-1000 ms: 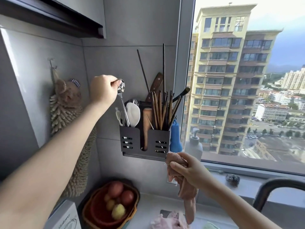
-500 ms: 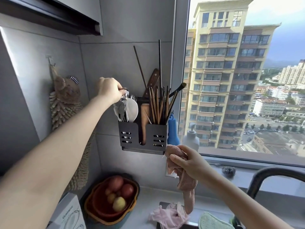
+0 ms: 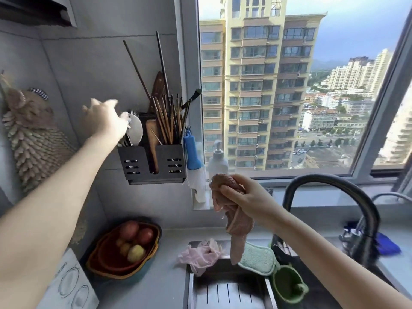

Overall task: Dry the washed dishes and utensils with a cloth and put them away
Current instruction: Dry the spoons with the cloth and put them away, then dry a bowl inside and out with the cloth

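Observation:
A black utensil holder [image 3: 153, 162] hangs on the grey wall, filled with spoons [image 3: 134, 128], several chopsticks [image 3: 166, 121] and a wooden spatula. My left hand [image 3: 103, 121] is blurred just left of the holder's spoon compartment, fingers spread and holding nothing. My right hand [image 3: 247, 197] grips a pink cloth [image 3: 234, 219] that hangs down over the sink, below and right of the holder.
A black faucet [image 3: 338, 192] arches at the right over the sink [image 3: 225, 291]. A green sponge [image 3: 258, 257] and pink gloves [image 3: 200, 255] lie on the sink rim. A fruit bowl [image 3: 107, 264] sits on the counter at left; a soap dispenser [image 3: 217, 161] stands on the sill.
My left hand lowered a metal spoon into the holder, let it go and opened. The view dropped, showing more of the sink. My right hand kept hold of the cloth.

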A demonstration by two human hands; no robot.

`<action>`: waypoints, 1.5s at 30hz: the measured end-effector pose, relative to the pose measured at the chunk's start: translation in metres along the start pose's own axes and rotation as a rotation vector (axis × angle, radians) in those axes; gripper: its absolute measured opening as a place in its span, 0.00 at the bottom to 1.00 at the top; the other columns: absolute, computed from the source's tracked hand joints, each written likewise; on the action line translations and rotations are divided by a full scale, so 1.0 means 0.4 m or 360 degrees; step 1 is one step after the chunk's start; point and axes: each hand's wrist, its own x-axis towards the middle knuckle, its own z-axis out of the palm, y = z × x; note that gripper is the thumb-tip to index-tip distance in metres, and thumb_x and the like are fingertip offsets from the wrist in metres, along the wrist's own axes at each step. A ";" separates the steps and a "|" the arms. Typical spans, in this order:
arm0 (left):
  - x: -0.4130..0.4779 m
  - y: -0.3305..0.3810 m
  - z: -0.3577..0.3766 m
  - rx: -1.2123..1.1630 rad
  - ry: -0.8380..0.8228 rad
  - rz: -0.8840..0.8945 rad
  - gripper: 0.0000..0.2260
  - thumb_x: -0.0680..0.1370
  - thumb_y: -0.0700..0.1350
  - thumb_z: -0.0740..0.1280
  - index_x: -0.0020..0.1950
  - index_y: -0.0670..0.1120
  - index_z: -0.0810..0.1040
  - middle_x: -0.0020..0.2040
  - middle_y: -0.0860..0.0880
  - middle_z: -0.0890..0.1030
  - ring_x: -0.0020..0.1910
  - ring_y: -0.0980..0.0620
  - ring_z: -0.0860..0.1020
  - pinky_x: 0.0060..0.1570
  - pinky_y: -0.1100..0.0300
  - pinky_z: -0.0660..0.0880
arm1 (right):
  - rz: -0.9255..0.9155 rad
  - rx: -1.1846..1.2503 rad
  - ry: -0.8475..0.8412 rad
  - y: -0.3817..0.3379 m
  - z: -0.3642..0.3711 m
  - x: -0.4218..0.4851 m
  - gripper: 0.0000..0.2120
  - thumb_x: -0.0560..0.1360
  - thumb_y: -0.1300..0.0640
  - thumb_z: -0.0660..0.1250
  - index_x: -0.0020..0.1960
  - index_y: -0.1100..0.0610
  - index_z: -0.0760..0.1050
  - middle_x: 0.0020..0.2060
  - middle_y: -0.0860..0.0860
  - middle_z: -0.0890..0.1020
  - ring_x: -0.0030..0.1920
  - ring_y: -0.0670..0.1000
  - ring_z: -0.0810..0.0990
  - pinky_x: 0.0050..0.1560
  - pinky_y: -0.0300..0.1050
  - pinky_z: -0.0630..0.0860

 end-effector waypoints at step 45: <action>-1.567 1.478 0.395 -0.0159 -0.2381 0.0464 0.13 0.71 0.33 0.55 0.29 0.42 0.72 0.27 0.43 0.82 0.23 0.50 0.78 0.35 0.62 0.78 | 0.0835 0.0151 0.1620 0.485 -1.210 -1.172 0.20 0.73 0.70 0.67 0.48 0.43 0.79 0.47 0.46 0.84 0.47 0.43 0.82 0.46 0.36 0.77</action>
